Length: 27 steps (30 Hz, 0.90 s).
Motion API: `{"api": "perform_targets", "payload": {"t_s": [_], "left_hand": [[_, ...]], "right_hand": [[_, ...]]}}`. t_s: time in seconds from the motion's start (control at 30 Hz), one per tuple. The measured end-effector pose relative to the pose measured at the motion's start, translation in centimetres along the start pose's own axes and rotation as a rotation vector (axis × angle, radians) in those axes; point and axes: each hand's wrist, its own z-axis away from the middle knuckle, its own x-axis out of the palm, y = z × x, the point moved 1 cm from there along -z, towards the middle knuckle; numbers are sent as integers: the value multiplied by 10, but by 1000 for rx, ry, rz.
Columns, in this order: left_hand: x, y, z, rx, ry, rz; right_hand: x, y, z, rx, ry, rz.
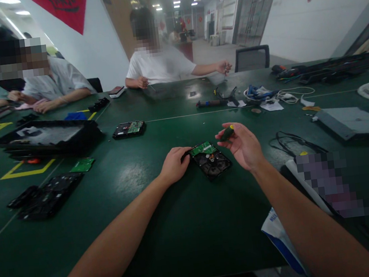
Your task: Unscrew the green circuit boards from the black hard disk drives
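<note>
A black hard drive point(213, 163) with a green circuit board point(203, 148) on its far end lies on the dark green table point(188, 227), just in front of me. My left hand point(173, 164) rests closed on the drive's left corner and steadies it. My right hand point(242, 144) hovers just right of the drive, palm turned up. Its fingers are pinched on a small screwdriver point(226, 133) with a dark green and yellow handle. The screwdriver's tip is hidden.
Another hard drive point(129, 128) and a loose green board point(82, 164) lie to the left, near black trays point(46, 137) and black parts point(46, 196). Tools and cables point(259, 94) lie at the back right, a grey case point(352, 121) at right. Other people sit across the table.
</note>
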Motion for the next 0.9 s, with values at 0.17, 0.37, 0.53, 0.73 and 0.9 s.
{"api": "perform_targets", "payload": {"t_s": [0.17, 0.37, 0.53, 0.73, 0.9], "left_hand": [[2, -3, 0, 15, 6, -4], [2, -3, 0, 15, 0, -6], [1, -1, 0, 21, 11, -5], [2, -2, 0, 12, 6, -6], [1, -2, 0, 13, 4, -5]], "right_hand": [[8, -7, 6, 6, -7, -48], [8, -7, 7, 6, 4, -101], [7, -4, 4, 14, 3, -154], [7, -5, 5, 15, 9, -125], [7, -7, 6, -13, 19, -60]]}}
